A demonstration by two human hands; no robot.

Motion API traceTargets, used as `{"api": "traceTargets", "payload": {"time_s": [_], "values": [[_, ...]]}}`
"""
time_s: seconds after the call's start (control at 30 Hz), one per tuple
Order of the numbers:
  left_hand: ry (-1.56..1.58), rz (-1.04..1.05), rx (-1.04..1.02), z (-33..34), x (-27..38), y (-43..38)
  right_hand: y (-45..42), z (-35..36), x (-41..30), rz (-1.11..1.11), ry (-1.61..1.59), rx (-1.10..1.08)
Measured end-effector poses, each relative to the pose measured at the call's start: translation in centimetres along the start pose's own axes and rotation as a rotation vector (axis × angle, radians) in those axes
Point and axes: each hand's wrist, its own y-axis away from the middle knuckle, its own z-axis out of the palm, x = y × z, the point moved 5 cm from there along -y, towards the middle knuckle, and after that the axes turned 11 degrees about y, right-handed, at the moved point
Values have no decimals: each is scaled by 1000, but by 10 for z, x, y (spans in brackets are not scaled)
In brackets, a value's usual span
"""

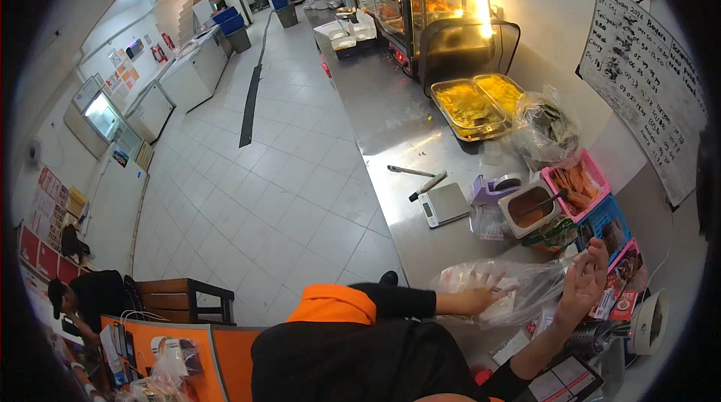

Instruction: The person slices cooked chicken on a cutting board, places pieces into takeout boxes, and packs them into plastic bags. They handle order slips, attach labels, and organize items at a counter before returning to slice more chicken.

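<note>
My left hand [479, 298] lies over the near side of a clear plastic bag [532, 284], its fingers spread at a white item inside or under the film. My right hand [583, 281] is raised at the bag's right end, palm showing, fingers apart and slightly bent, with nothing seen in it. The bag rests on the steel counter [388, 120]. Beyond it are a digital kitchen scale [445, 205], a black marker [431, 185], a green pen [411, 170], a purple tape dispenser [487, 191] and a metal container of brown sauce [529, 208] with a utensil.
Pink [600, 179] and blue [617, 213] baskets line the wall side. Farther along stand foil-like trays of yellow food [470, 106] and a lit food warmer [411, 2]. A handwritten whiteboard [636, 86] hangs right. At lower left, another person [96, 295] leans beside an orange partition [236, 357].
</note>
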Motion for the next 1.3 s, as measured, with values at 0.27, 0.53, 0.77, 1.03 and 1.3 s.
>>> {"api": "traceTargets", "payload": {"time_s": [0.27, 0.53, 0.77, 1.03, 1.3], "values": [[-294, 291, -879, -172, 37, 53, -26, -56, 18, 236, 316, -194], [81, 714, -167, -216, 85, 38, -46, -30, -15, 220, 496, -230], [873, 412, 304, -159, 38, -31, 6, -4, -47, 13, 95, -306], [616, 814, 307, -96, 113, 0, 169, -37, -1, 364, 540, -219], [612, 340, 392, -75, -2, -35, 153, 18, 70, 572, 584, -208]]}}
